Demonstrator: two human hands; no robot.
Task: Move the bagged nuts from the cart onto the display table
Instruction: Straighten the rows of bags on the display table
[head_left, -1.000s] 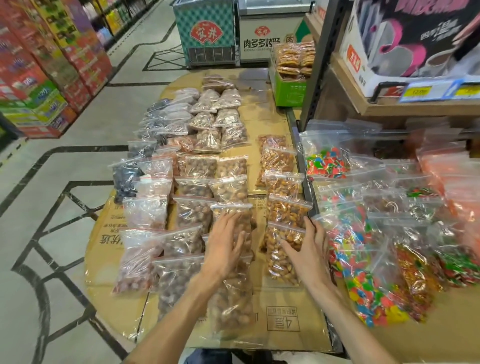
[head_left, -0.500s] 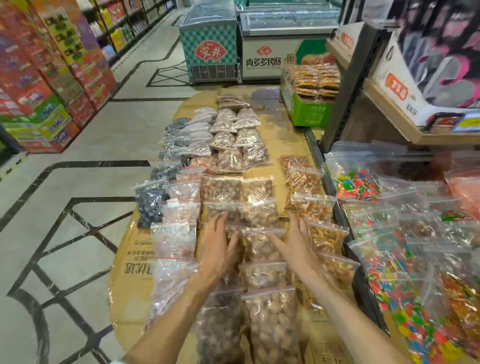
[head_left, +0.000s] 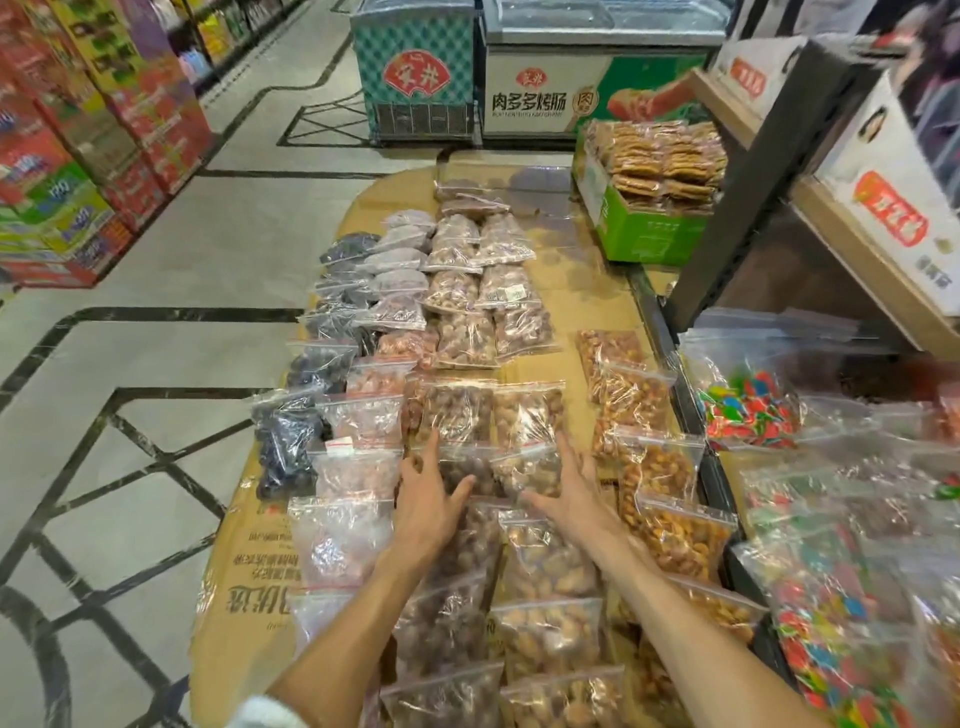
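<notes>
— Both hands have slid further up the desk (head_left: 566, 306) since a moment ago; they were down on the near bags, and now they sit at the middle of the frame, around the pair in the centre rows.

— Are they holding anything?

— Not really. The left hand (head_left: 428, 506) has its fingers spread, thumb out toward the dark nut bag (head_left: 467, 470). The right hand (head_left: 574, 491) lies flat along the outer edge of the light nut bag (head_left: 530, 467). Both grips are apart, fingers straight, pressing or touching rather than clamped.

— So where are the nuts against the hands?

— Between them. The two bags lie side by side on the cardboard-covered desk, with the hands bracketing them from the lower left and lower right. I can't see the cart anywhere.

— What could go wrong?

— The bags overlap like shingles and the plastic looks slick. I'd guess that if he shoves them up, the top edges could ride under the row above (head_left: 488, 415) and buckle it. Push unevenly and the pair could skew toward the orange snack bags (head_left: 654, 467) just to the right.

— And the zip seals?

— Too small to tell whether they're fully closed; a loose one might spill under pressure.
</notes>
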